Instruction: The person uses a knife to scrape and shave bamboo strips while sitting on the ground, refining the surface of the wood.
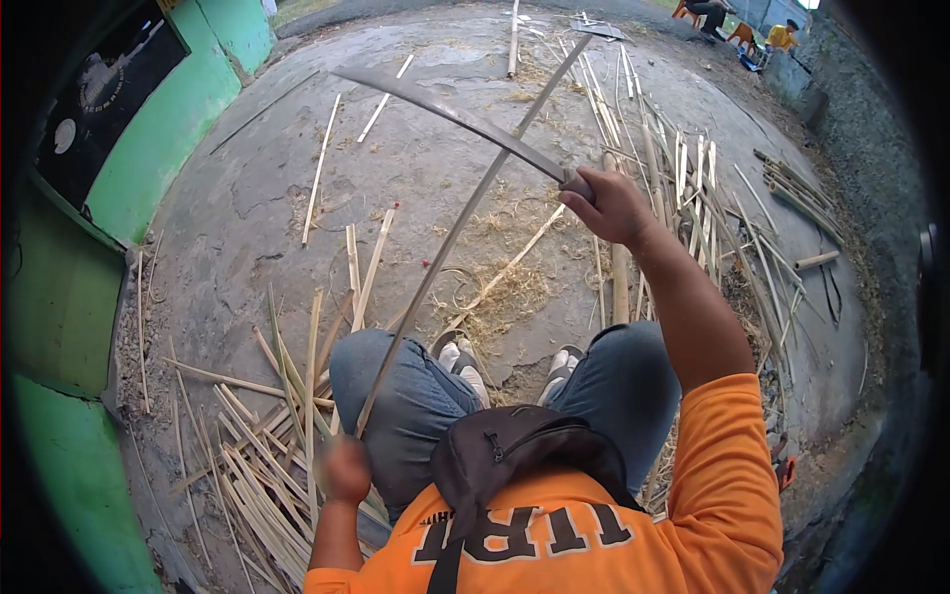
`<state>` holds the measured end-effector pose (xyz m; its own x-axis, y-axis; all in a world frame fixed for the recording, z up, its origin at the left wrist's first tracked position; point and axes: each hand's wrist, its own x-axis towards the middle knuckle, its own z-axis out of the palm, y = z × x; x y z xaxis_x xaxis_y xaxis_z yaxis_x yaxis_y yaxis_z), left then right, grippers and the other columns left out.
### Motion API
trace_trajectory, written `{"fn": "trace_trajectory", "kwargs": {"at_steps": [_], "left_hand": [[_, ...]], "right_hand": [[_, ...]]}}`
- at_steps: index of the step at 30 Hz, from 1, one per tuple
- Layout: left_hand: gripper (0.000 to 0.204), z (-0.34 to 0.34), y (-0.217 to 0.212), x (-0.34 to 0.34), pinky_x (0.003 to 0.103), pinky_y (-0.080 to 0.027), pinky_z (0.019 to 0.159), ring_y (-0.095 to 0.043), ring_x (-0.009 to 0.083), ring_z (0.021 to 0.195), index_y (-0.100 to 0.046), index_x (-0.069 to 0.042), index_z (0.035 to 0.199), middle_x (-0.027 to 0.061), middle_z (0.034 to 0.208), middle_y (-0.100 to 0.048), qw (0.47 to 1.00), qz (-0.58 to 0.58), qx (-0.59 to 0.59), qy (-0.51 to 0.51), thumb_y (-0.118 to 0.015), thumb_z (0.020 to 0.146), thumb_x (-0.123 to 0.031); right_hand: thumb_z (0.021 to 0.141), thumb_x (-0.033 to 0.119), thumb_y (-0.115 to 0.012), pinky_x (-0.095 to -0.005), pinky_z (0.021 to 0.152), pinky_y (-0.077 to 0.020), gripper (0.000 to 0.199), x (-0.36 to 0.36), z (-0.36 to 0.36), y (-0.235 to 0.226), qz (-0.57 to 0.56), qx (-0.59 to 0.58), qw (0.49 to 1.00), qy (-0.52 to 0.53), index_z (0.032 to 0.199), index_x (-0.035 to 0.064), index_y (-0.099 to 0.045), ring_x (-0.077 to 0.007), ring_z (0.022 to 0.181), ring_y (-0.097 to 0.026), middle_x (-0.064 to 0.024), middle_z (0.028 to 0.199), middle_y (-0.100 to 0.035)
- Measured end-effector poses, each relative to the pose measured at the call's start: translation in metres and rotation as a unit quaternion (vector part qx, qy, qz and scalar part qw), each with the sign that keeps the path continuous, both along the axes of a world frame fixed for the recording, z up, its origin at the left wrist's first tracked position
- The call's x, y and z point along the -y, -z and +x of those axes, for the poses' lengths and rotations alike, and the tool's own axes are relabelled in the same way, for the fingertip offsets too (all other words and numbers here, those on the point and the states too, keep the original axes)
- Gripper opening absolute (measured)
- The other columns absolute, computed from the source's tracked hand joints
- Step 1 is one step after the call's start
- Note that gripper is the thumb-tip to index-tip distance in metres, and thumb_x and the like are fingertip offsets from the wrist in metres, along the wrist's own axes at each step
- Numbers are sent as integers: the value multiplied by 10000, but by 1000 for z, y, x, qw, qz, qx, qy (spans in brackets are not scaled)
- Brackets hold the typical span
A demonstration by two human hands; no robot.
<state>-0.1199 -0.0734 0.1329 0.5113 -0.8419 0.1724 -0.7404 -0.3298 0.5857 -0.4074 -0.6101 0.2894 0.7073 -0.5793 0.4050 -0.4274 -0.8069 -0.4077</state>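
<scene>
1. Far left, 8 to 10 o'clock: green wall (163,148), its edge running along the concrete floor (252,223). The widest stretch of floor is 10 to 12 o'clock, with just a few loose strips lying on it.
2. 7 to 8 o'clock: a heap of split bamboo strips (262,485), crowding the room beside my left hand (346,470).
3. That hand's at 7. It's blurry, but my fingers look curled closed around the low end of one long strip (475,203).
4. The strip slants past my left knee up to 1 o'clock. My machete (445,114) crosses it near 12, tip out at 11. Can't tell if blade and strip are touching.
5. Right hand (614,206), 2 o'clock: fingers wrapped snug around the machete handle, well apart from the left.
6. Further right, 1 to 3: more bamboo (708,203), then a rough grey wall (871,148) edging that side.
7. Writing: pale marks on the dark panel (109,94) at 10, too small to make out; big black lettering (510,535) with pale outlines on my orange shirt (727,445) at 6.
</scene>
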Motion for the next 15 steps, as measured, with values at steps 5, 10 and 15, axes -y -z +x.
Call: {"fn": "trace_trajectory", "kwargs": {"at_steps": [5, 10, 15], "left_hand": [[488, -1, -5, 6, 589, -441, 601, -587, 564, 714, -538, -6, 854, 279, 716, -581, 1000, 5, 12, -2, -456, 1092, -423], [494, -2, -5, 5, 582, -447, 601, -590, 562, 715, -543, -5, 859, 279, 723, -589, 1000, 1, 17, -1, -457, 1091, -433], [489, -2, -4, -1, 584, -452, 603, -594, 561, 717, -547, -5, 864, 276, 728, -595, 1000, 4, 23, -7, -460, 1090, -429]], "right_hand": [[976, 529, -674, -488, 689, -536, 443, 18, -21, -17, -92, -87, 992, 20, 936, 88, -675, -408, 763, -701, -173, 795, -705], [966, 532, -681, -499, 688, -536, 447, -3, -9, -13, -45, -39, 998, 14, 905, 89, -659, -405, 750, -701, -173, 747, -685], [948, 559, -689, -495, 670, -532, 462, -23, 4, -21, -84, -94, 991, -41, 885, 103, -656, -394, 721, -698, -150, 736, -690]]}}
